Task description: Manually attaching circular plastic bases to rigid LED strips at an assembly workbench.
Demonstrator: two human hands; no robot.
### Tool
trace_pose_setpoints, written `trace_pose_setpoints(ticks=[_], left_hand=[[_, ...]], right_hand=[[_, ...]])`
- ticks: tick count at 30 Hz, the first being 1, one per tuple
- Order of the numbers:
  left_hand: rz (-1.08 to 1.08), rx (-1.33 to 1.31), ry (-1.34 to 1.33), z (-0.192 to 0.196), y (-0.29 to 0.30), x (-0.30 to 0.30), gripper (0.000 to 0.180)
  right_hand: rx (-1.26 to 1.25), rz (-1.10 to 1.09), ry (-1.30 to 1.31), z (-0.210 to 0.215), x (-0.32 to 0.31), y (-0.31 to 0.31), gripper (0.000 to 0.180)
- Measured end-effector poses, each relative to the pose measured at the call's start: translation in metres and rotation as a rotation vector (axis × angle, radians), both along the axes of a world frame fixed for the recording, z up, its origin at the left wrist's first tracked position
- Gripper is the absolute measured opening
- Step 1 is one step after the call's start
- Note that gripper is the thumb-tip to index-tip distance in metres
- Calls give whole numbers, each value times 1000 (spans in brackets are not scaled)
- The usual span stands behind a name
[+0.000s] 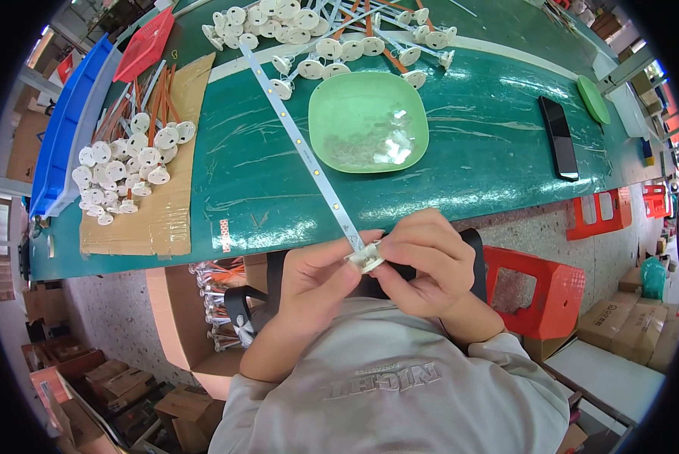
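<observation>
A narrow LED light strip (299,141) slants from the bench edge up to the far pile. Its near end sits in a white end cap (367,259), tilted so that its hollow inside shows. My left hand (315,278) grips this cap between thumb and forefinger. My right hand (429,265) is closed, its thumb and fingers pinched together at the cap's right edge; whatever lies between those fingertips is too small to make out. Beyond the hands stands a light green bowl (355,89) with many small clear plastic pieces (394,140) in it.
On cardboard (175,227) at left lie several white-capped strips (120,163); more lie in a far pile (279,23). A blue tray (67,136) and red basket (147,45) stand far left. A black phone (559,140) lies right. Below are red stools (540,291) and an open carton (169,318).
</observation>
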State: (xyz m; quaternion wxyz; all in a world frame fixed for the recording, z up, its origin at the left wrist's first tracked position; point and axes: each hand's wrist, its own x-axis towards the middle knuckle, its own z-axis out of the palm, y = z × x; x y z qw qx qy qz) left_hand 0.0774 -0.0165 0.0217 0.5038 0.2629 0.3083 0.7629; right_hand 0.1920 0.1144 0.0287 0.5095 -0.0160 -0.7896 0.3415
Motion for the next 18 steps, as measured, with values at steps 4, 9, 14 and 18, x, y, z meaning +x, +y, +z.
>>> trace_pose_setpoints(ticks=[4,9,14,18], left_hand=[[-25,-87,414,10,-4,-6,42],[-37,24,410,14,0,-7,40],[-31,28,417,12,6,-11,38],[-23,-39,391,17,1,-13,37]], right_hand=[[126,-24,107,-3,3,-1,29],[243,-67,134,-10,8,-3,29],[265,-52,138,-9,5,2,23],[240,-127,122,-6,-1,-4,24]])
